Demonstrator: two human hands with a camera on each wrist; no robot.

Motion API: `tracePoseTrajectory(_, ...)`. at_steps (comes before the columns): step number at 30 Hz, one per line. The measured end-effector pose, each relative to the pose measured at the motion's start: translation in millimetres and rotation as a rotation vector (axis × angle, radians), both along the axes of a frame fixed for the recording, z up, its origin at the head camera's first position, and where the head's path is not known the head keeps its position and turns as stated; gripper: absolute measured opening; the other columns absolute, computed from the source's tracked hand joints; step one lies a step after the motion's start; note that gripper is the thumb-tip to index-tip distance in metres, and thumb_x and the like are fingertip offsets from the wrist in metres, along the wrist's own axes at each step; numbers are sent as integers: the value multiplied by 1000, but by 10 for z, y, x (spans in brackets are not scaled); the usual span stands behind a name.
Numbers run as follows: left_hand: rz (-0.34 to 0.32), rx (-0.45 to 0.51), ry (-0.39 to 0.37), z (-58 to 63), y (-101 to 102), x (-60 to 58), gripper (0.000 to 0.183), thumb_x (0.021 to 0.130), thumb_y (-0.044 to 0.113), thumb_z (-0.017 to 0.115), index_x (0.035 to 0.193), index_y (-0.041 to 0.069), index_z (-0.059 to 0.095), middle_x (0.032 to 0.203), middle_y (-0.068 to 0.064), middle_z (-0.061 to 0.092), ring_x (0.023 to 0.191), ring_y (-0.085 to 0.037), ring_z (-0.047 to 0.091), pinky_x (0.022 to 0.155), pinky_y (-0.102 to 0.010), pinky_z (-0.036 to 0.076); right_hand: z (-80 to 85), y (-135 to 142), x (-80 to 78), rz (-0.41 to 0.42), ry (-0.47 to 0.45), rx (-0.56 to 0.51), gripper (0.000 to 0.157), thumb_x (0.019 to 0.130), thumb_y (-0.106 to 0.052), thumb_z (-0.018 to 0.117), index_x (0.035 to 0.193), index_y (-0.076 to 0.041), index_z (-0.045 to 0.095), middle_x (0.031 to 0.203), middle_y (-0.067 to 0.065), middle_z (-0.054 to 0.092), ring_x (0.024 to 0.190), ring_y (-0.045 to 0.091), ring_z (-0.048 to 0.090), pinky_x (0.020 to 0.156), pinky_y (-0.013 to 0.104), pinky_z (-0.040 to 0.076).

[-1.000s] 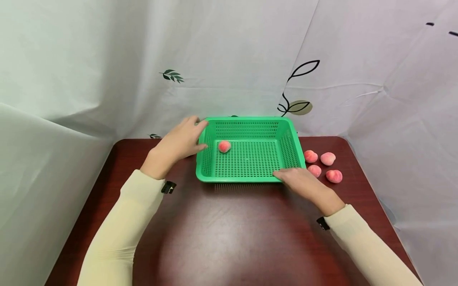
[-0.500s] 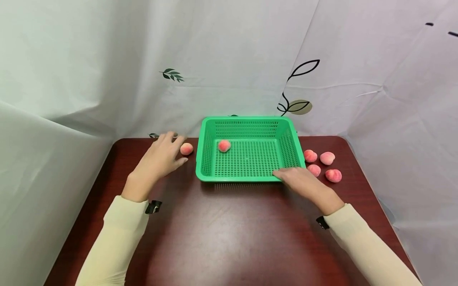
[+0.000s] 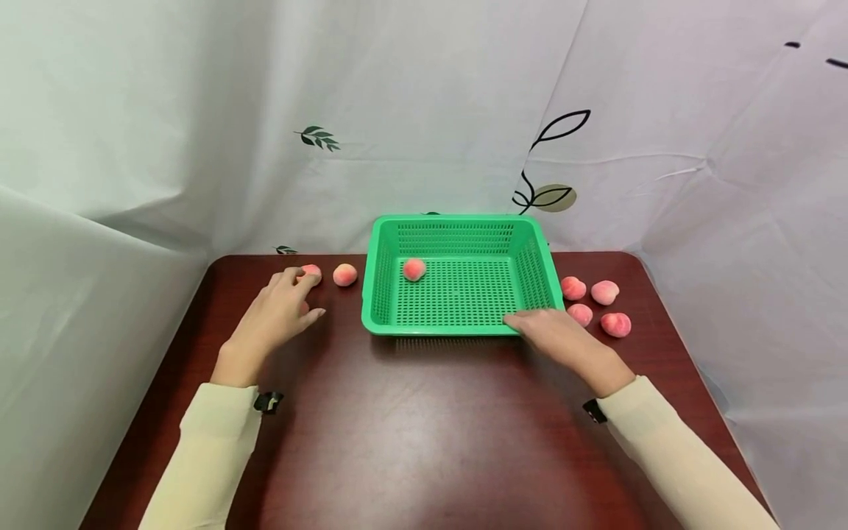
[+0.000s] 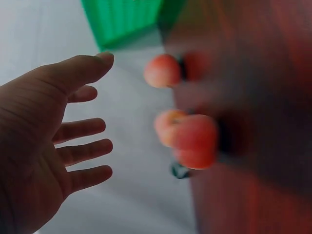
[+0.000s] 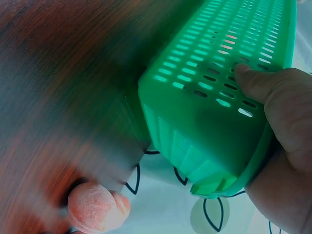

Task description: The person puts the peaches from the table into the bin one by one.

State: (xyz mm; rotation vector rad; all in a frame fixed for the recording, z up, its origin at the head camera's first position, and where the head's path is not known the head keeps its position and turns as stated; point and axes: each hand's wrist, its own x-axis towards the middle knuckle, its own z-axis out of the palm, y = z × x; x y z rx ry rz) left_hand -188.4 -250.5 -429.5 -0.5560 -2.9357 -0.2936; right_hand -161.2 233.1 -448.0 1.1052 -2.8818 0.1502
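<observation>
My left hand [image 3: 271, 315] hovers over the table's left part, fingers and thumb spread apart, with nothing between them. Near its fingertips lie a peach [image 3: 311, 273] and another peach [image 3: 345, 274] further right; a third peach shows partly behind the hand. In the left wrist view the peaches [image 4: 195, 139] sit beyond the fingertips, apart from them. My right hand [image 3: 553, 335] grips the front right corner of the green plastic basket [image 3: 457, 330], its thumb against the outer wall in the right wrist view. One peach [image 3: 414, 269] lies inside the basket, towards the left.
Right of the basket, several peaches [image 3: 616, 324] lie on the dark red wooden table [image 3: 411, 434]. A white patterned cloth [image 3: 424, 110] hangs behind the table and along both its sides. The basket stands near the back edge.
My left hand has moved from the basket's left rim leftward and towards me, uncovering the peaches beside the basket. The right hand and the basket stay in place.
</observation>
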Motion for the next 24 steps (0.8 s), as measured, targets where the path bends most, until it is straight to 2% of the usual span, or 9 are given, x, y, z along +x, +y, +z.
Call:
tracePoseTrajectory(5, 34, 16, -59, -169, -106, -26, 59, 88, 21, 81, 137, 6, 52, 134, -32, 50, 116, -50, 52, 88, -63, 51, -10, 7, -12, 1, -2, 7, 17, 94, 0, 66, 97, -15, 61, 88, -3, 68, 76, 16, 64, 67, 34, 51)
tracePoseTrajectory(10, 43, 22, -89, -297, -194, -79, 56, 88, 20, 80, 136, 4, 55, 134, -33, 49, 115, -50, 51, 90, -65, 49, -6, 12, -8, -1, -2, 5, 17, 93, 0, 66, 98, -16, 62, 87, -5, 67, 76, 15, 63, 67, 34, 50)
tracePoseTrajectory(24, 91, 56, -238, -504, -288, -201, 54, 92, 17, 76, 138, -1, 55, 136, -36, 45, 122, -54, 47, 99, -65, 45, 2, 3, -3, -5, 2, 1, 20, 93, 2, 65, 90, -16, 54, 78, -6, 57, 70, 14, 58, 64, 31, 46)
